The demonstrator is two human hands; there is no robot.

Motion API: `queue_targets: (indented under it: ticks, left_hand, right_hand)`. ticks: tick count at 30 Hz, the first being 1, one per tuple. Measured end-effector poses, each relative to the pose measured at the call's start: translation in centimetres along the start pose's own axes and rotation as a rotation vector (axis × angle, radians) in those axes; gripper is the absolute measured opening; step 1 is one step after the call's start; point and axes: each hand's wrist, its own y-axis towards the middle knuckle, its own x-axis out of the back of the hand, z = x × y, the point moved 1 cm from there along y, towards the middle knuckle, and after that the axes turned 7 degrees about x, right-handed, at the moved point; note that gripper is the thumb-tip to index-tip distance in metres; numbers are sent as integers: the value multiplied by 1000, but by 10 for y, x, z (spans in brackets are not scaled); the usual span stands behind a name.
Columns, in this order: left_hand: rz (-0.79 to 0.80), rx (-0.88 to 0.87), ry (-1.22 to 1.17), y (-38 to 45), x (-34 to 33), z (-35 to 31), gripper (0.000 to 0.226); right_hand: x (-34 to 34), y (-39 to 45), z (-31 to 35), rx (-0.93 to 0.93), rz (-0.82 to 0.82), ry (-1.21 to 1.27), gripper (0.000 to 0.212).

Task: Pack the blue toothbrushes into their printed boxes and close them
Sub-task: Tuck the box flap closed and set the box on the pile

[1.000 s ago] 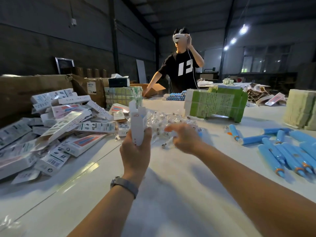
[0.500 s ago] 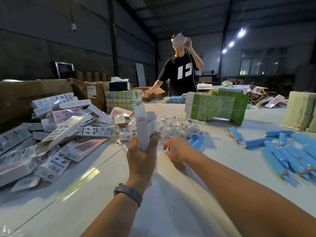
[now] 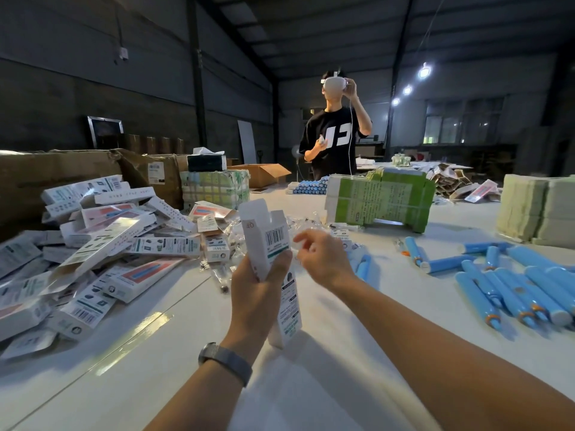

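Note:
My left hand (image 3: pixel 258 293) grips a white printed box (image 3: pixel 267 244) upright over the table, barcode side toward me and top flap standing open. My right hand (image 3: pixel 323 259) is just right of the box's top, fingers curled, pinching what looks like a small clear packet (image 3: pixel 298 244), which is blurred. Several blue toothbrush handles (image 3: pixel 510 284) lie loose on the right of the table. Two more blue toothbrush handles (image 3: pixel 362 265) lie just behind my right wrist. Whether anything is inside the held box is hidden.
A heap of printed boxes (image 3: pixel 93 244) covers the left of the table. Clear packets (image 3: pixel 305 220) lie behind the held box. A green bundle (image 3: pixel 382 203) and pale stacks (image 3: pixel 535 209) stand at the back right. A person (image 3: pixel 336 138) stands across the table.
My right hand has lifted off the table by the clear packets and come up beside the box's top. My left hand has raised the box and turned it so the barcode faces me.

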Motion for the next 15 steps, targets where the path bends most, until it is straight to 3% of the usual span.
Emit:
queue_targets:
  ticks: [3, 6, 9, 15]
  left_hand:
    - [-17, -152, 133, -2, 0, -2, 23]
    - [-9, -171, 117, -3, -1, -4, 24]
    - [-6, -188, 139, -5, -1, -3, 26]
    - [4, -222, 209, -10, -4, -5, 30]
  right_hand:
    - [40, -6, 25, 58, -183, 389, 28]
    - [82, -11, 47, 91, -307, 586, 39]
    - [112, -13, 63, 134, -437, 675, 41]
    - [131, -22, 87, 355, -467, 577, 35]
